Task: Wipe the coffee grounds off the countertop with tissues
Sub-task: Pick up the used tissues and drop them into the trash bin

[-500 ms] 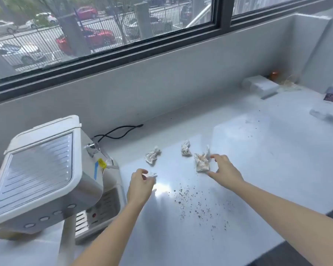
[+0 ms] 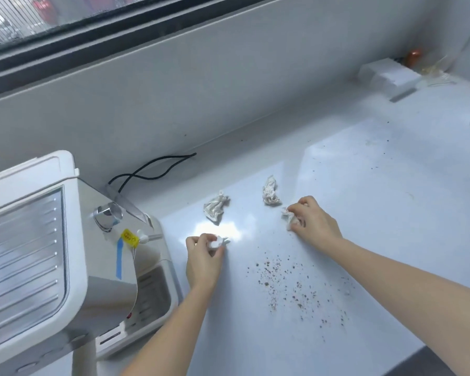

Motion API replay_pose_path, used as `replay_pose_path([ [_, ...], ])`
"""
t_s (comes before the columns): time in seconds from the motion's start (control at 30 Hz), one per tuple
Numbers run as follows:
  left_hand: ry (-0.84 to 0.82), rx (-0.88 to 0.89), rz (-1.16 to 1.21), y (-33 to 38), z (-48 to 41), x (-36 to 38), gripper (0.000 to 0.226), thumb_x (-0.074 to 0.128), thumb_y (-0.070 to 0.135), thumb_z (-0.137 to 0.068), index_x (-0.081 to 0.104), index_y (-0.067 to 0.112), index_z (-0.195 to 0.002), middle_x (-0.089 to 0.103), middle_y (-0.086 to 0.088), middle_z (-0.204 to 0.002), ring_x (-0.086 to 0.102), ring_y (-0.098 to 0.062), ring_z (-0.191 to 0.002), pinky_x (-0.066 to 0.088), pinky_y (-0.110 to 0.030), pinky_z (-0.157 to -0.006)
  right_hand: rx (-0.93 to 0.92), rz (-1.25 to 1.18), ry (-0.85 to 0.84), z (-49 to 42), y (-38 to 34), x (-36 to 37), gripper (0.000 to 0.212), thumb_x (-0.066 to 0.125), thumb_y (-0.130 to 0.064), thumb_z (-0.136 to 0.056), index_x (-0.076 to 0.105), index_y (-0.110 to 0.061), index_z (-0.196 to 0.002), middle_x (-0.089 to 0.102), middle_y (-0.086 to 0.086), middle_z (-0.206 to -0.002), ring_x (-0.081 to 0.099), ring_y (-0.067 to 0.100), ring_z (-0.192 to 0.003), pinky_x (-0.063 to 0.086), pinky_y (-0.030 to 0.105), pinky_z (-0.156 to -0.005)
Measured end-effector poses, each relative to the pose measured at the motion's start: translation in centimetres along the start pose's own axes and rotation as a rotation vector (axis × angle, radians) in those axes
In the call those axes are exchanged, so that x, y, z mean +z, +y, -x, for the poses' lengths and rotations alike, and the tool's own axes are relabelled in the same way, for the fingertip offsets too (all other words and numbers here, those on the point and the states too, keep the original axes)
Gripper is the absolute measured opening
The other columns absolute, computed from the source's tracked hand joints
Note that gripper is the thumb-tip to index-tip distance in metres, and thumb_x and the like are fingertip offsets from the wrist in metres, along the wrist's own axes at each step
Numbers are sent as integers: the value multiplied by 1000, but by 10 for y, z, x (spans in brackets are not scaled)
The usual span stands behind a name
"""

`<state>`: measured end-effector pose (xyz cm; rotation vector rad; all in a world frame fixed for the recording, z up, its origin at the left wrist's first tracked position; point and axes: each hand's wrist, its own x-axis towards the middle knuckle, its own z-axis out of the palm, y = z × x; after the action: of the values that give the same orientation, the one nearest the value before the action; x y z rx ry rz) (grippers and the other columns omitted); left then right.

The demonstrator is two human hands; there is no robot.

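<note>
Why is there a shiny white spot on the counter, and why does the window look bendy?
In the head view, the shiny patch is window daylight glaring off the glossy countertop, just beyond the left hand; the wide-angle lens tilts and bows the window frame; the far corner's white box looks soft and blurry, while the coffee grounds stay fairly sharp.

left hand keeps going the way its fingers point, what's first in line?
Probably the loose crumpled white tissue just beyond the left hand, which already pinches a small white tissue wad; depth unclear.
</note>
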<state>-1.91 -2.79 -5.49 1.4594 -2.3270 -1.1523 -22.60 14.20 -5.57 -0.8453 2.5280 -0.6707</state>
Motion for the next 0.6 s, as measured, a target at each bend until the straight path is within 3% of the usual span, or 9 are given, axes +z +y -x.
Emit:
replay_pose_path([
  [0.17,5,4,-15,-6,-1,-2,10,67,29,-83,60,29,-90,42,10,-106,61,-6,-77,39,-24,-57,63,-87,48,3,-1,10,12,61,-20,-84,63,-26,-94,51,-5,-106,56,19,-84,47,35,-66],
  [0.37,128,-29,85,-3,20,-4,6,61,22,-86,57,27,-88,42,8,-115,61,-14,-73,37,-22,-58,133,-145,115,30,-6,7,12,56,-16,-83,61,-27,-85,53,-5,-94,56,21,-83,43,33,-63],
  [0.6,119,69,222,31,86,12,21,60,16,-84,54,34,-77,55,7,-104,55,0,-72,38,-22,-57,179,-327,199,92,5,-12,21,56,-13,-83,54,-30,-72,53,-11,-86,54,13,-75,37,26,-56],
])
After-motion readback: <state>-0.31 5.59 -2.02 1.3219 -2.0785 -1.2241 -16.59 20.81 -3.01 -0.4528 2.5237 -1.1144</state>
